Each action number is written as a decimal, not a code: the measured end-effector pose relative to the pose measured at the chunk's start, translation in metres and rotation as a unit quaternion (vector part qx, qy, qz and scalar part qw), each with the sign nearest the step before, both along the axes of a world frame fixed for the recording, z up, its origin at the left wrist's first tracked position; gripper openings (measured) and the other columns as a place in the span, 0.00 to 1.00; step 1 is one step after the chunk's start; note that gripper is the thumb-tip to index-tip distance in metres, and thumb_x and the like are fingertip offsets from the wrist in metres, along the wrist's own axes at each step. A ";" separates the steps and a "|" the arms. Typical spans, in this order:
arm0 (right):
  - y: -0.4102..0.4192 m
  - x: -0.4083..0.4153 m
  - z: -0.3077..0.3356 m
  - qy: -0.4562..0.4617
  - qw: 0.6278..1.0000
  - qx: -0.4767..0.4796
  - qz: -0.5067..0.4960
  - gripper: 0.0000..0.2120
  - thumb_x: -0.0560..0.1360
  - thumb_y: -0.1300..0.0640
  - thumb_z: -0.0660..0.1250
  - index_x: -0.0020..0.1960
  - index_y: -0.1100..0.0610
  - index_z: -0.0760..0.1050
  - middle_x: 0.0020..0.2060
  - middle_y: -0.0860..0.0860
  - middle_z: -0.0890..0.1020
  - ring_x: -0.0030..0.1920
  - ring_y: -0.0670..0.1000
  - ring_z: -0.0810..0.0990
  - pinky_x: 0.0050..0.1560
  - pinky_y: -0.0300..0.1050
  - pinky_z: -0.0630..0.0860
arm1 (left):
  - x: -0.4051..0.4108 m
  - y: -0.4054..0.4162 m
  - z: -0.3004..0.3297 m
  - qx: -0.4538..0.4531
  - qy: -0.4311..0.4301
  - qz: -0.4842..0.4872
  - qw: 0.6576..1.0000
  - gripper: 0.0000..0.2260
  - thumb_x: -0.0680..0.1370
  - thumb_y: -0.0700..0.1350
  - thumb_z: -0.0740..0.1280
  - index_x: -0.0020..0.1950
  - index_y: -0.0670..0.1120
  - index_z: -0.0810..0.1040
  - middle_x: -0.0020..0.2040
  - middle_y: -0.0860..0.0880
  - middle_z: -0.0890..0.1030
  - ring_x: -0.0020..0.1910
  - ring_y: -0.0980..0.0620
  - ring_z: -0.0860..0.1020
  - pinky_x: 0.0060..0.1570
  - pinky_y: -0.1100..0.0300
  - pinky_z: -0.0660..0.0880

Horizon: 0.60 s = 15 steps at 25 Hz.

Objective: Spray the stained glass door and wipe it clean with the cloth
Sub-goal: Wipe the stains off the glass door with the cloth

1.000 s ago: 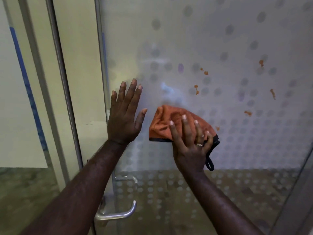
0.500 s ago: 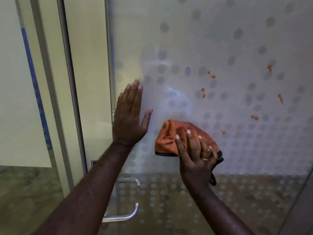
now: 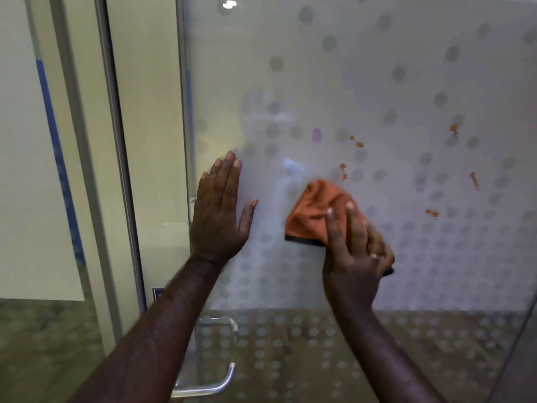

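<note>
The frosted glass door (image 3: 363,82) with a pattern of grey dots fills the view. Several orange stains (image 3: 359,144) dot it to the upper right of the cloth, one just above the cloth and others further right (image 3: 474,180). My right hand (image 3: 356,251) presses an orange cloth (image 3: 315,212) with a dark edge flat against the glass. My left hand (image 3: 219,210) lies flat on the glass near the door's left edge, fingers together and thumb out, holding nothing. No spray bottle is in view.
A metal lever handle (image 3: 209,385) sticks out at the door's lower left, under my left forearm. A metal frame (image 3: 116,141) and a side glass panel with a blue stripe (image 3: 55,158) stand to the left. Wood-look floor shows through the lower glass.
The right hand has slid the cloth down and then right along the glass, closer to the stains. My left hand has brought its fingers together and stayed flat on the glass.
</note>
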State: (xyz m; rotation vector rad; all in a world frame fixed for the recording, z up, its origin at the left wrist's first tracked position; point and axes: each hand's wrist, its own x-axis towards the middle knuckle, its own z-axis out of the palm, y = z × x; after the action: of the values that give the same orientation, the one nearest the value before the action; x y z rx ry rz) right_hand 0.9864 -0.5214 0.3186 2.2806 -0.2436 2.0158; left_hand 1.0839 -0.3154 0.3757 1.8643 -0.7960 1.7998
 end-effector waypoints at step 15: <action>-0.036 0.002 0.131 -0.053 0.998 0.032 -0.015 0.34 0.72 0.62 0.67 0.74 0.43 0.62 0.72 0.51 0.69 0.61 0.60 0.70 0.58 0.59 0.65 | -0.001 0.000 -0.003 0.006 0.024 0.015 1.000 0.30 0.82 0.52 0.57 0.81 0.48 0.48 0.80 0.48 0.56 0.80 0.51 0.53 0.79 0.54 0.49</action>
State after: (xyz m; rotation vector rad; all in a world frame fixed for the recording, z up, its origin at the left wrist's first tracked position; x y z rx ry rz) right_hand 0.9887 -0.5573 0.4497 2.1943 -0.3525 2.1481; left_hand 1.0833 -0.3156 0.3730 1.9293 -0.7670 1.7654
